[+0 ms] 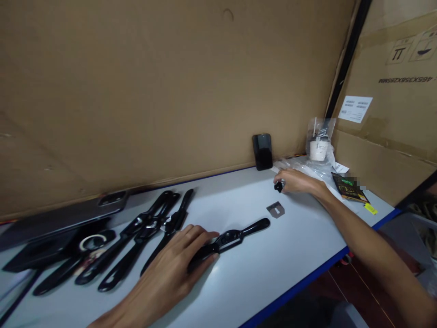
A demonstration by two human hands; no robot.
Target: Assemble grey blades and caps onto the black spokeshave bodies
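My left hand (184, 259) grips one handle of a black spokeshave body (230, 239), which lies on the white table. Its other handle points up and right. Just beyond that handle a flat grey spokeshave blade (276, 210) with a slot rests on the tabletop. Farther back, my right hand (290, 181) is closed around a small black knob (279, 186); a bit of shiny metal shows beside it, and the rest is hidden by the fingers. Left of my left hand lie several other black spokeshaves (146, 232), side by side.
A phone (262, 151) leans against the cardboard wall (170, 91). At the back right stand a bagged cup (318, 148) and a dark packet (348, 187). A long dark device (64, 218) and a pale ring (93, 242) are at the left. A blue edge (300, 291) borders the table.
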